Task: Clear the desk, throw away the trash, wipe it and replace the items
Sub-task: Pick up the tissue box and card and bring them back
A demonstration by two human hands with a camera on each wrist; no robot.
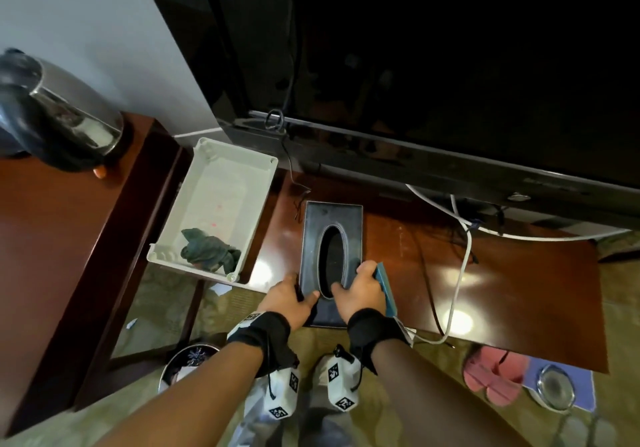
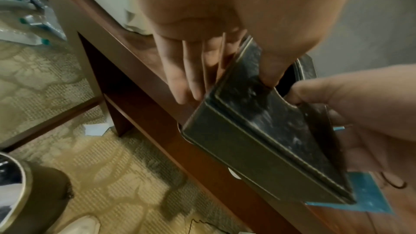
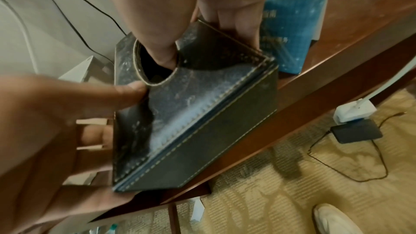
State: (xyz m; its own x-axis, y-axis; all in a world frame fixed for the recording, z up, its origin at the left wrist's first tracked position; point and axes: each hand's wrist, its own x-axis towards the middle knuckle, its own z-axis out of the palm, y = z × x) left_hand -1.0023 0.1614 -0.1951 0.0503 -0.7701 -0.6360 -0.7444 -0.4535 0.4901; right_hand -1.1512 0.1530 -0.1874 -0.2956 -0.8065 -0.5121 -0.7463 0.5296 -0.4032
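Reddish wooden surface (image 1: 502,273) below a dark television (image 1: 433,65), patterned carpet (image 1: 104,419) underneath. At the near edge and overhanging it: dark leather tissue box (image 1: 330,225), dusty on top, nothing showing in the oval slot. Clamped from both sides. Left grip (image 1: 289,299) pinching the box's left wall, thumb on the lid beside the slot, fingers down the side. Right grip (image 1: 360,287) pinching the box's right wall, thumb hooked into the slot, fingers down between box and blue card (image 1: 386,290). Cannot tell about any hold on the card itself. Judged: clearing step, box to come off for wiping, with cloth unused and card not yet removed. Could equally be put-back; not certain. Next move calls for an even two-sided lift, lid kept level against slip on the dust, care for the card just right of the box, then a spot off the surface. Counted: one tissue box; one blue card; left of the box, one white tray (image 1: 225,187) with one dark green cloth (image 1: 207,251) inside; far left of the box, one steel kettle (image 1: 62,114); right of the box, one white cable (image 1: 463,266); on the floor, right of and nearer than the box, two pink slippers (image 1: 493,379); left of and nearer, one round bin (image 1: 188,360).
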